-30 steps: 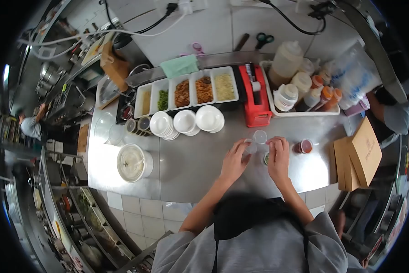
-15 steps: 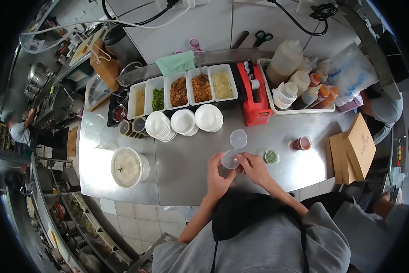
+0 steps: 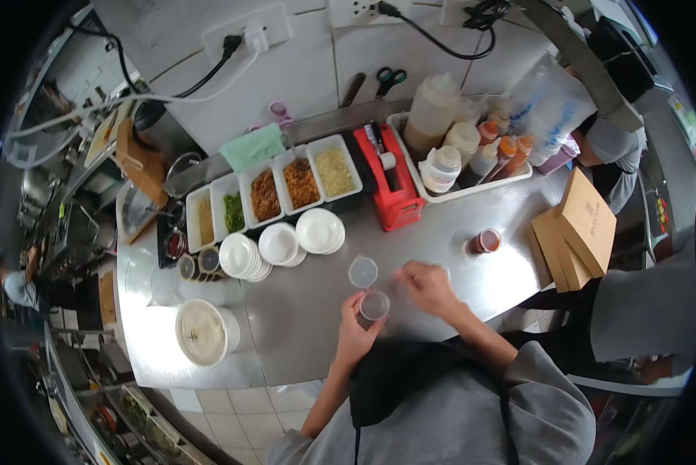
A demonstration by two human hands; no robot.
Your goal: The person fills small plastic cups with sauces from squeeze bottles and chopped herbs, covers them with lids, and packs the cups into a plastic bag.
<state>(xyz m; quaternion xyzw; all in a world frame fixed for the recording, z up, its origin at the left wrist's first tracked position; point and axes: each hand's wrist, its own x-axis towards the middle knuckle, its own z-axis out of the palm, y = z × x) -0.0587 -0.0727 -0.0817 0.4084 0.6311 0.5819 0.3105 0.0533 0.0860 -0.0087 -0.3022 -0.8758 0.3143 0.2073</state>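
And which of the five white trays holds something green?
The second white tray from the left; the other four hold pale or brownish contents.

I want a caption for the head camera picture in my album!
At a metal counter, the left hand holds a clear cup, white dishes stacked beyond.

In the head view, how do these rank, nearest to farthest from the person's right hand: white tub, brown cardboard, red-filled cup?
1. Red-filled cup: ahead and right of the right hand.
2. Brown cardboard: farther right, past the cup.
3. White tub: well over to the left.
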